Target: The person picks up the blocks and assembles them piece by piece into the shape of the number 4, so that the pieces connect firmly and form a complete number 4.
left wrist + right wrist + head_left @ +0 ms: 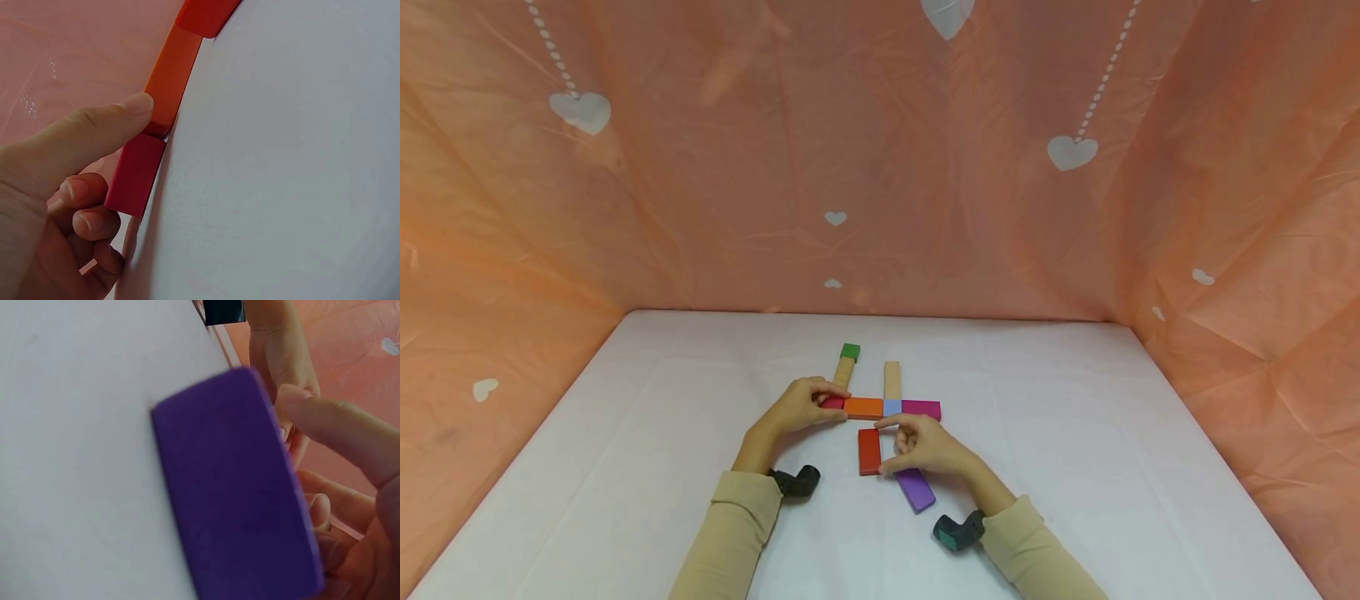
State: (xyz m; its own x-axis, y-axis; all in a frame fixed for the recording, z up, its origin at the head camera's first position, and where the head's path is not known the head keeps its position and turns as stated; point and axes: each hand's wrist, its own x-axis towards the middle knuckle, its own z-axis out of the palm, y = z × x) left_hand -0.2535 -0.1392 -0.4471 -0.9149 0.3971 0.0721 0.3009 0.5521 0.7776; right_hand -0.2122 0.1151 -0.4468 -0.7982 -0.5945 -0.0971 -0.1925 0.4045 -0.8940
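In the head view, my left hand (801, 406) pinches the left end of an orange block (863, 408), thumb on the near side and index finger on the far side. A crimson block (832, 402) abuts that end, partly covered by the hand. The left wrist view shows my thumb (136, 105) against the orange block (172, 78), above the crimson block (136, 175). My right hand (931, 446) holds a red block (868, 452) by its two ends, between index finger and thumb. A purple block (916, 490) lies slantwise below that hand and fills much of the right wrist view.
A light blue block (892, 407) and a magenta block (921, 409) continue the row rightward. Behind it lie two plain wooden blocks, one at the left (844, 372) and one at the right (892, 380); a green block (850, 352) tops the left one. Orange cloth surrounds the white table (1037, 375).
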